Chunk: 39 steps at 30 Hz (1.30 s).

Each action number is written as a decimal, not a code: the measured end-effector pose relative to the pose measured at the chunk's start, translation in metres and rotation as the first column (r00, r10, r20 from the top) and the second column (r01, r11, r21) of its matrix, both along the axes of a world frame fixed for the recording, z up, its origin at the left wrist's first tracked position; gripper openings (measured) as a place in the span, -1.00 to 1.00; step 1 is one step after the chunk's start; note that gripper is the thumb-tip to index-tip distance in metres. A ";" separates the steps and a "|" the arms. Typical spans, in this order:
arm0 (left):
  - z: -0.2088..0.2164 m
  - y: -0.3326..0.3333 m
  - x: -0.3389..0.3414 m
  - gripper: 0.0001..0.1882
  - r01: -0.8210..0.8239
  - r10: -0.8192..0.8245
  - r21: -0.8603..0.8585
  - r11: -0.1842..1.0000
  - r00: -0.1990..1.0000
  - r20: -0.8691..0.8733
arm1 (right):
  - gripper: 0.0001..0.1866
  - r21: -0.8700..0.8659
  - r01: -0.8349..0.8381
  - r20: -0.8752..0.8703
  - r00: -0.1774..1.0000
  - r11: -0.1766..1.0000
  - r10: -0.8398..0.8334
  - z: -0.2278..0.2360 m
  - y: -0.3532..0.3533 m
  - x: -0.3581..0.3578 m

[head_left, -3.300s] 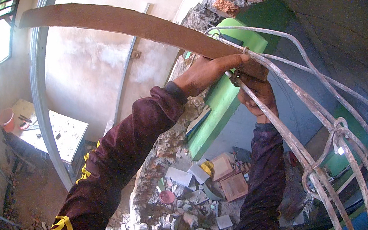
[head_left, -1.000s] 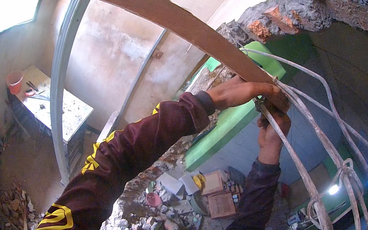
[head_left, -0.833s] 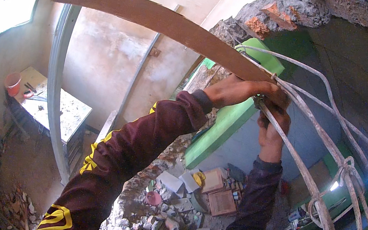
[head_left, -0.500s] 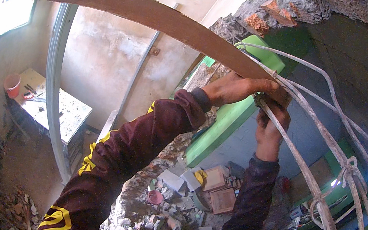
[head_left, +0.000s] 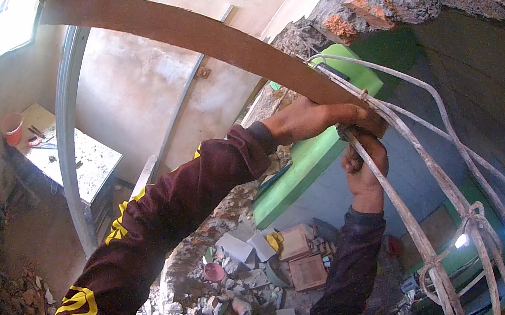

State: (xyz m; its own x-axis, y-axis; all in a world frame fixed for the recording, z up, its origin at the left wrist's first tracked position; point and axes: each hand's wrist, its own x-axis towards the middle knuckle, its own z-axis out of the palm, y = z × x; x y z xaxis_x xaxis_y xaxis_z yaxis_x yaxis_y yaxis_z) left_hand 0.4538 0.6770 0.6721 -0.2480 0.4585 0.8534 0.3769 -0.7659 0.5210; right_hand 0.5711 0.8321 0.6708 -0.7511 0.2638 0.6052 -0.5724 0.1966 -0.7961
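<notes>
A long brown wooden board [head_left: 174,27] reaches from the upper left to the broken wall opening. My left hand [head_left: 315,120] is closed on its right end, fingers wrapped around the lower edge. Just below that end, my right hand [head_left: 367,170] is curled into a fist; what it holds, if anything, is hidden. A thin steel reinforcing bar [head_left: 403,213] passes in front of the right hand's fingers, and its upper end lies close to both hands. More bent bars [head_left: 441,166], bound together with loops, run down to the right.
Jagged masonry [head_left: 355,21] overhangs the opening, beside a bright green frame [head_left: 303,173]. Rubble [head_left: 241,306] covers the floor below. A grey metal post [head_left: 71,74] stands at left, near a dusty table [head_left: 88,160] bearing tools and a red bucket [head_left: 12,129].
The board's left end now appears further left and lower in view. My right fist shows a little apart from the board's underside, with its fingers curled. The whole scene has shifted slightly left.
</notes>
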 end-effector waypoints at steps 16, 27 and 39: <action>-0.001 0.007 -0.006 -0.66 0.041 -0.039 0.024 0.999 0.998 -0.052 | -0.79 0.066 0.159 -0.033 0.987 0.985 -0.157 -0.004 0.006 -0.007; -0.003 0.006 -0.005 -0.67 0.052 -0.051 0.027 0.998 0.998 -0.047 | -0.77 0.511 0.170 0.007 0.979 0.842 -0.202 0.016 0.002 0.006; 0.000 0.002 -0.004 -0.65 -0.028 0.029 0.013 1.000 0.993 -0.111 | -0.69 0.218 0.538 -0.316 0.828 0.814 -0.462 0.000 -0.004 0.016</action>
